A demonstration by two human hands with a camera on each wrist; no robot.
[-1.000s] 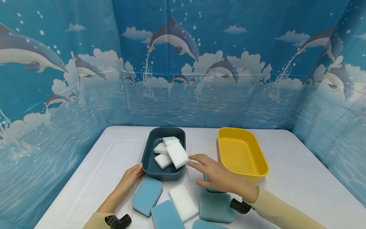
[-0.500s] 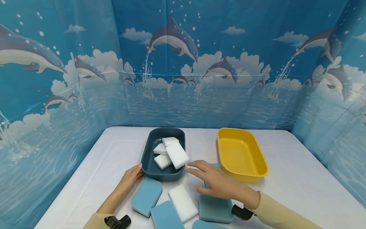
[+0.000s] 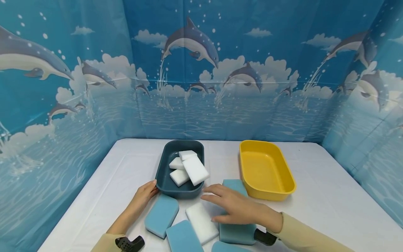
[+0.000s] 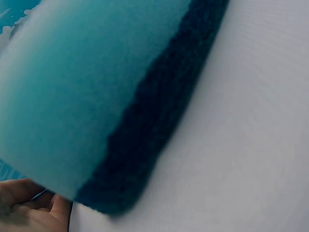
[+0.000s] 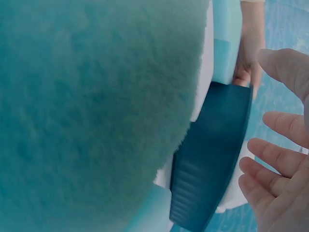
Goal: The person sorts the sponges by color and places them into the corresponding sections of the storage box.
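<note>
At a smooth, round-edged tray (image 3: 181, 194), the left hand (image 3: 145, 192) grips one corner, while the right hand (image 3: 233, 205) hovers, fingers loosely spread, above a fuzzy, slab-shaped teal sponge (image 3: 236, 233).

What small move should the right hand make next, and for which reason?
Probably lower the right hand to pinch the loose white sponge: the hand is empty, its thumb is near this sponge, and the dark box holds four white sponges.
</note>
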